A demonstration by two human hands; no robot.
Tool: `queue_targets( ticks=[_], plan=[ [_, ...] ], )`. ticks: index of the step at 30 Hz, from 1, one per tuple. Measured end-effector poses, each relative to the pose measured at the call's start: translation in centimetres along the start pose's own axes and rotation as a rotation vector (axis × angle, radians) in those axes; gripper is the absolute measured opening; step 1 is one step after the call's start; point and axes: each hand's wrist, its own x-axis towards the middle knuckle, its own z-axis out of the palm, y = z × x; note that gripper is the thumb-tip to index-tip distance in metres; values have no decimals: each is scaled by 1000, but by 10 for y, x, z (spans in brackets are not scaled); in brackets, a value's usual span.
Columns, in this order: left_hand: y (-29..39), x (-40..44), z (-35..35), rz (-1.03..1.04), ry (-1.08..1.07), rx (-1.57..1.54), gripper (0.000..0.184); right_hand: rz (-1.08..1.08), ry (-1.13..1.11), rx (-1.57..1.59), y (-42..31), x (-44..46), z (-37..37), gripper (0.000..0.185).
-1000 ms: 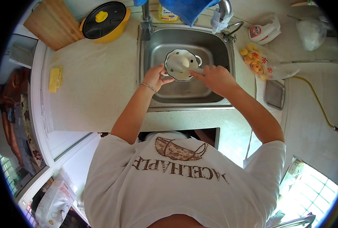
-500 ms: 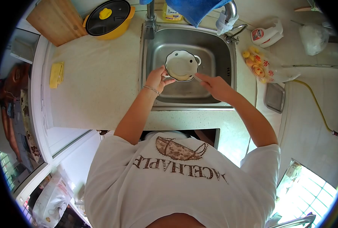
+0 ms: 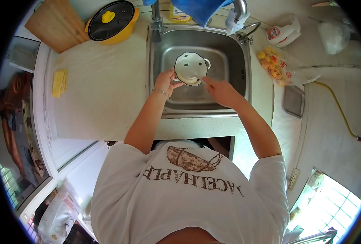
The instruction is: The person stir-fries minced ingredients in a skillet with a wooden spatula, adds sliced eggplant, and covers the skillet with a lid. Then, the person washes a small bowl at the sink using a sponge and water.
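A white bowl (image 3: pixel 189 65) with a scalloped dark rim, dark spots inside and small side handles is held above the sink (image 3: pixel 229 103). My left hand (image 3: pixel 165 82) grips it at its left handle, thumb and fingers closed around that side. At the bowl's lower right rim is my right hand (image 3: pixel 222 92), its fingers drawn together and the index finger reaching to the bowl. Whatever these fingers may pinch is too small to make out. Some pale liquid seems to lie in the bowl's near side.
Behind the sink rise a faucet (image 3: pixel 240 10) and a metal post (image 3: pixel 156 28), with a blue cloth (image 3: pixel 200 9) between. Left are a yellow pot (image 3: pixel 121 35), cutting board (image 3: pixel 54 24) and yellow cloth (image 3: pixel 59 83). Right are a bag of fruit (image 3: pixel 276 67), white bottle (image 3: pixel 284 33) and metal tray (image 3: pixel 294 101).
The bowl has tilted slightly, showing more of its spotted far inner wall, with the liquid shifted to the near side. My right hand has moved a little left along the rim.
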Motion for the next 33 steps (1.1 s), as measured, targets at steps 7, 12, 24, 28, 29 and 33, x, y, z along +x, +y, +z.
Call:
queue_targets(
  ticks=[7, 12, 24, 28, 29, 33],
  plan=[
    [-14, -5, -2, 77, 1, -154, 19, 963, -222, 1300, -32, 0, 4, 40],
    [-3, -6, -10, 35, -16, -51, 19, 112, -72, 327, 25, -11, 28, 45],
    [-2, -7, -2, -5, -48, -64, 20, 351, -183, 359, -2, -1, 6, 42],
    [5, -7, -9, -3, -88, -23, 18, 746, -382, 761, -10, -2, -27, 40],
    [4, -6, -10, -2, -88, -24, 18, 554, -337, 376, -8, -4, -32, 42],
    [-1, -6, -10, -10, -99, -75, 17, 397, -145, -315, -32, -7, -24, 46]
  ],
)
